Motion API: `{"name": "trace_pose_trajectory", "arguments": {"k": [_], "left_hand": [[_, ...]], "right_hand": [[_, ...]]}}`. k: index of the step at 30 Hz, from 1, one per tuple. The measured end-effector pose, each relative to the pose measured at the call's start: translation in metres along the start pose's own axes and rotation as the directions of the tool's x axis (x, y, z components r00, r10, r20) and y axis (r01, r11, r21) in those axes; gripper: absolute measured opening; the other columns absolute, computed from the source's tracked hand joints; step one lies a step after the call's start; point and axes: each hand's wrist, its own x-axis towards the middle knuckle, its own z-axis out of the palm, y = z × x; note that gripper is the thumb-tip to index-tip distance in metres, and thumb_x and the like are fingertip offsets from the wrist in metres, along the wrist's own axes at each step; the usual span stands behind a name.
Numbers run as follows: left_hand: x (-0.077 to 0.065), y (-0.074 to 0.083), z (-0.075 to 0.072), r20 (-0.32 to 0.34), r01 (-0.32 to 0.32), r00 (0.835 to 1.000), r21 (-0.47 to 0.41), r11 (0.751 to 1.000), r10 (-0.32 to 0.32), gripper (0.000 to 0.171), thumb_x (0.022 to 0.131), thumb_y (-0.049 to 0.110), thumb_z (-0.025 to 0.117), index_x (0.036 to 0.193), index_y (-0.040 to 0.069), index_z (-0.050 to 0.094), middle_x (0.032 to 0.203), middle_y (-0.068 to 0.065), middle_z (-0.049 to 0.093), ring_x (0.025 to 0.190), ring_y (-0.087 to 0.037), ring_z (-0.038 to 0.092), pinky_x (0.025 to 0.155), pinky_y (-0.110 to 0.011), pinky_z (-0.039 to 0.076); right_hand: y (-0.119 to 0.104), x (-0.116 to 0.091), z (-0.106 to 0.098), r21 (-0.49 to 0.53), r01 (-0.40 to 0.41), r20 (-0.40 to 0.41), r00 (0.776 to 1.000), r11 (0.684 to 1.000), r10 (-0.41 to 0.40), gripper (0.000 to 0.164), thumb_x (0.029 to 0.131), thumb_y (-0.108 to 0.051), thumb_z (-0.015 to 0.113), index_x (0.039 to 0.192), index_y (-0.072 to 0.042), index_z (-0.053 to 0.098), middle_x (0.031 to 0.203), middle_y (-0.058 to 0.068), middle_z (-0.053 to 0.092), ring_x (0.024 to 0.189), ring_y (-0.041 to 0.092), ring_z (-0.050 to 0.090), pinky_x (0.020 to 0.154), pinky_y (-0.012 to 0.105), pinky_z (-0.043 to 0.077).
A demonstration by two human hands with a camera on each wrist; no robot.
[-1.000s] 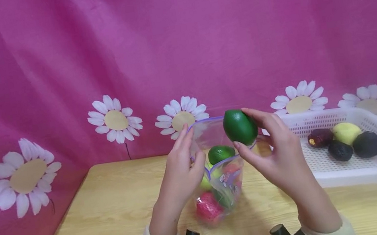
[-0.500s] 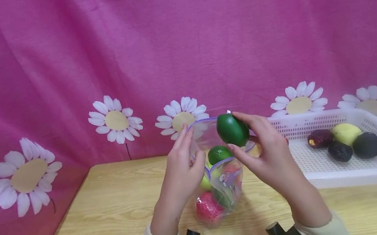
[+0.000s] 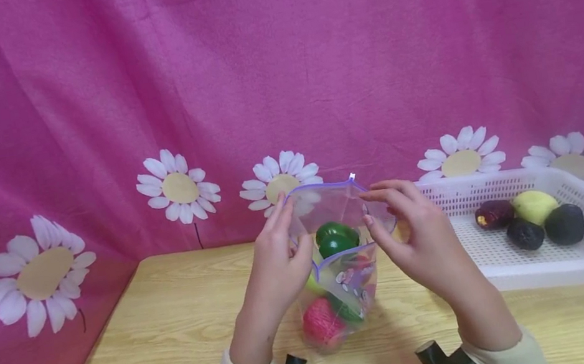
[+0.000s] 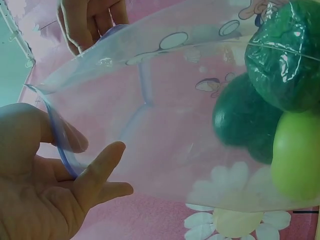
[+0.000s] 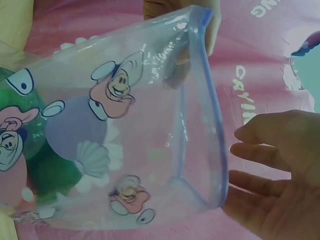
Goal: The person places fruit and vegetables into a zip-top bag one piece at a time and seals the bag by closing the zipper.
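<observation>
A clear zip bag (image 3: pixel 359 272) with a purple rim and cartoon prints stands on the table, its mouth spread wide. My left hand (image 3: pixel 279 256) holds the bag's left rim between thumb and fingers. At the opposite rim, my right hand (image 3: pixel 418 229) has its fingers spread and holds nothing; its fingertips are at the bag's edge. Inside the bag, a smooth green oval fruit (image 3: pixel 338 243) lies on top, overlapping another green one behind it. Below are a red round fruit (image 3: pixel 322 322), more green pieces and a yellow-green fruit (image 4: pixel 296 157).
A white perforated basket (image 3: pixel 566 270) stands to the right. In it lie a dark purple piece (image 3: pixel 494 215), a yellow fruit (image 3: pixel 536 206) and two blackish fruits (image 3: pixel 566 224). A pink cloth (image 3: pixel 364 58) printed with daisies hangs behind the wooden table (image 3: pixel 168 339).
The green fruit in my right hand moved left over the bag's mouth and was let go; it now lies inside. My right fingers are spread at the rim. The left hand stays nearly still.
</observation>
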Motion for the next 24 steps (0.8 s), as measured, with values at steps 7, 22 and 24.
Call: {"name": "trace_pose_trajectory", "arguments": {"k": [7,22,24], "left_hand": [[0.001,-0.001,-0.002,-0.003,0.006,1.000,0.003,1.000,-0.006,0.059,0.094,0.007,0.056,0.150,-0.004,0.044,0.163,-0.014,0.032,0.042,-0.003,0.028,0.043,-0.020,0.036],[0.004,-0.031,-0.036,0.325,-0.116,0.932,-0.154,0.981,0.161,0.026,0.095,0.029,0.072,0.118,0.017,0.071,0.168,0.004,0.018,0.141,-0.027,0.046,0.099,-0.042,0.053],[0.005,-0.035,-0.040,0.326,-0.132,0.928,-0.159,0.978,0.178,0.022,0.090,0.024,0.078,0.109,0.015,0.071,0.168,0.001,0.021,0.142,-0.027,0.044,0.099,-0.039,0.053]], "right_hand": [[0.002,-0.003,-0.024,-0.019,-0.125,0.239,0.963,0.992,0.126,0.021,0.103,-0.015,0.057,0.116,-0.009,0.072,0.154,0.024,0.037,0.127,0.047,0.053,0.098,0.066,0.046],[0.037,-0.004,-0.033,-0.069,0.078,0.262,0.963,0.995,-0.058,0.015,0.087,0.003,0.075,0.093,-0.011,0.075,0.127,0.019,0.064,0.094,0.029,0.068,0.073,0.042,0.058],[0.039,-0.004,-0.033,-0.075,0.080,0.237,0.970,0.994,-0.060,0.015,0.087,0.004,0.074,0.091,-0.010,0.073,0.125,0.020,0.065,0.095,0.031,0.068,0.072,0.044,0.057]]}}
